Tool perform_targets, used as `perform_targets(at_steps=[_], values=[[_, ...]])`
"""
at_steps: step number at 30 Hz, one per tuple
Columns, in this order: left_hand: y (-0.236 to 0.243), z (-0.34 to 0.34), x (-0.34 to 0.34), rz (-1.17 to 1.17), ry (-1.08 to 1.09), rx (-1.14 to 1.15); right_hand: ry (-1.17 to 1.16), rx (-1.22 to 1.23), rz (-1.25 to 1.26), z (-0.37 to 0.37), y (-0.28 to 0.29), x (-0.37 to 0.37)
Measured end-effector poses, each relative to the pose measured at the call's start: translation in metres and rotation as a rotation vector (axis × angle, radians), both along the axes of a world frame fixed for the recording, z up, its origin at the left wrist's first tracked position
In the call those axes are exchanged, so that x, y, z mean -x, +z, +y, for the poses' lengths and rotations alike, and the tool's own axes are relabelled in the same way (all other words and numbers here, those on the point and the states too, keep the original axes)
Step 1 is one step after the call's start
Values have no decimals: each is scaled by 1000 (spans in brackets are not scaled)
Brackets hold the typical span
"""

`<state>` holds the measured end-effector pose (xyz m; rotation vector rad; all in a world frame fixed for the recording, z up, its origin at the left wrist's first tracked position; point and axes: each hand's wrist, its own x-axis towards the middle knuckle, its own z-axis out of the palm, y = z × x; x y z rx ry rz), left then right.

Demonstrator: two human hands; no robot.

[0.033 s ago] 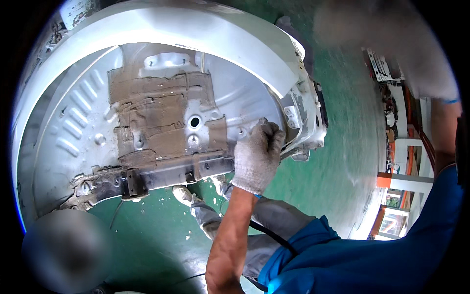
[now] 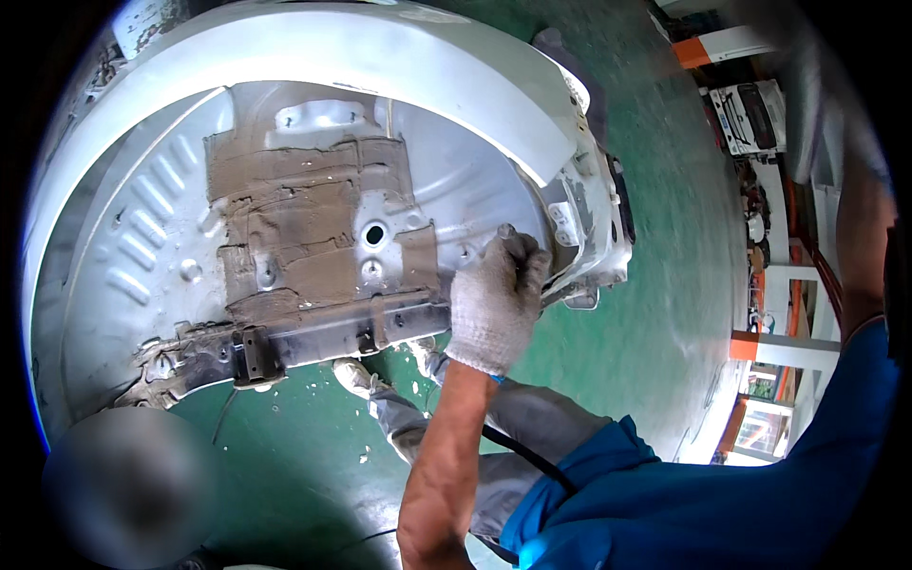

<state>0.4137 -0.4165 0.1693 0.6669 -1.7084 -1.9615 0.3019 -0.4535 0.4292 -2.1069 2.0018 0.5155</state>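
Observation:
My left hand [image 2: 496, 309], in a whitish knitted glove, is closed with its fingers curled together. It is at the right end of a silver-grey wheel well [image 2: 456, 166], over a dark lower rail [image 2: 323, 332]. Whatever its fingers may hold is hidden. Brown, putty-like coating [image 2: 299, 223] covers the middle of the wheel well in rough patches, beside a round dark hole [image 2: 375, 235]. A white fender [image 2: 399, 47] arches above. My right hand [image 2: 825, 114] is at the upper right, away from the car body and smeared by motion, so its fingers cannot be made out.
The floor [image 2: 655, 247] is green, with pale flakes scattered under the rail. My shoes [image 2: 353, 376] stand beneath it. White car parts [image 2: 749, 119] and orange-and-white racks [image 2: 784, 349] line the far right. Bare metal edges [image 2: 567, 228] show at the fender's right end.
My right hand has swung outward to the right, uncovering the white car parts and racks behind it. My left hand stays closed at nearly the same place on the wheel well.

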Motion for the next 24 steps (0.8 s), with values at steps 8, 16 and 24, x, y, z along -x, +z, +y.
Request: perform_targets(at_steps=[8, 16, 24], values=[[7, -5, -3, 21, -12, 193, 183, -94, 177, 12, -9, 20], [-18, -18, -61, 149, 227, -497, -511, 310, -280, 29, -2, -7], [-49, 12, -83, 132, 450, -674, -729, 174, -894, 131, -85, 61]])
